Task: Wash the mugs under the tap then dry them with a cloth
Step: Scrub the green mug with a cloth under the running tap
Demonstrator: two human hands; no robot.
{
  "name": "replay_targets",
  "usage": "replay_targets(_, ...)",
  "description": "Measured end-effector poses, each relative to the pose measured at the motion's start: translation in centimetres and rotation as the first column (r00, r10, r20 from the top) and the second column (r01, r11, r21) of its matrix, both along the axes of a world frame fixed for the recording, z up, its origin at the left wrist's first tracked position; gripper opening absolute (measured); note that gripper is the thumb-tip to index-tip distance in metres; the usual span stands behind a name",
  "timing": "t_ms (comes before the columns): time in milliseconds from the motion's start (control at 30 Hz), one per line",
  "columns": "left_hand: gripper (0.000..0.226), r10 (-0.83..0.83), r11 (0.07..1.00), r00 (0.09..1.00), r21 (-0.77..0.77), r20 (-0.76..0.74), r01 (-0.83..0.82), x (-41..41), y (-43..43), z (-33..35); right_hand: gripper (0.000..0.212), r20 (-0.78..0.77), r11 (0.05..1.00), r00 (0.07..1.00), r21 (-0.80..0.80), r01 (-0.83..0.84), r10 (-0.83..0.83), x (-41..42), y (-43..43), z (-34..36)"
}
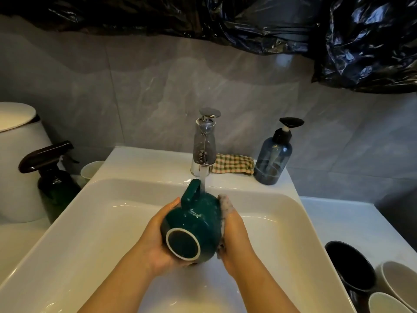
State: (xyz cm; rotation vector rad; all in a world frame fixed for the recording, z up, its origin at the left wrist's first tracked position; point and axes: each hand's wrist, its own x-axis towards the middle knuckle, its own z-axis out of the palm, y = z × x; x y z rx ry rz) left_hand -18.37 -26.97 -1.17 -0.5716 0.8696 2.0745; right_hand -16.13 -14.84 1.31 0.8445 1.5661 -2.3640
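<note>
Left hand (158, 240) cradles green mug (198, 220), fingers curled round its base | right hand (234, 236) fingers clamp soapy sponge (223, 206) to its flank | mug tipped sideways just below tap (204, 141), in the stream | likely slick, stiff, breakable: grip body or handle

The light is dim and warm, giving the white sink (67, 222) a yellowish cast in the lower half of the frame. Small hard glints sit on the black plastic sheet (361, 41) at upper right, the chrome tap (204, 141) and the wet mug (198, 220) at centre. The left and right edges fall into shadow. Wide-angle distortion bows the sink's rim and the wall (135, 75) lines. Detail is soft and smeared, most of all at lower right.
</note>
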Motion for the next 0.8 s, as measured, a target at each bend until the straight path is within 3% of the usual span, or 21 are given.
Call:
replay_targets(100,0.059,-0.016,0.999,0.997,0.045,0.071,0.013,-0.2,0.0,-0.2,0.021,-0.133,0.997,0.989,0.048,-0.055,0.061,0.2,0.4,-0.2)
replay_targets(200,0.046,0.079,0.997,0.997,0.019,0.014,-0.079,-1.0,-0.2,-0.4,0.015,-0.147,0.994,0.986,0.087,-0.066,0.078,0.3,0.2,0.0)
replay_targets(300,0.060,0.064,0.994,0.994,-0.081,-0.084,-0.071,-0.9,-0.4,0.0,0.016,-0.159,0.979,0.987,0.197,0.047,-0.015,-0.1,0.0,-0.5)
replay_targets(433,0.078,0.002,0.979,0.970,-0.199,-0.241,-0.052,0.1,0.5,0.4,0.010,-0.360,0.910,0.932,0.370,0.187,-0.045,0.5,0.2,-1.0)
replay_targets(467,0.075,-0.002,0.972,0.964,-0.226,-0.264,-0.060,0.2,0.6,0.4,0.005,-0.374,0.912,0.925,0.355,0.204,-0.062,0.6,0.2,-1.1)
replay_targets(567,0.052,-0.017,0.973,0.971,-0.226,-0.240,-0.039,0.3,0.3,0.8,0.024,-0.340,0.926,0.939,0.335,0.177,-0.056,0.0,0.3,-0.8)
replay_targets(633,0.044,-0.025,0.977,0.975,-0.212,-0.219,-0.022,0.2,0.2,0.8,0.031,-0.329,0.849,0.942,0.476,0.228,-0.068,-0.8,0.8,-0.6)
replay_targets(733,0.042,-0.010,0.976,0.974,-0.215,-0.228,-0.040,0.0,0.1,0.8,0.021,-0.324,0.556,0.940,0.803,0.214,0.105,-1.5,1.0,0.3)
replay_targets(800,0.040,0.028,0.978,0.978,-0.199,-0.206,-0.070,-0.1,0.1,0.9,0.017,-0.251,0.562,0.948,0.821,0.100,0.198,-1.7,0.9,0.4)
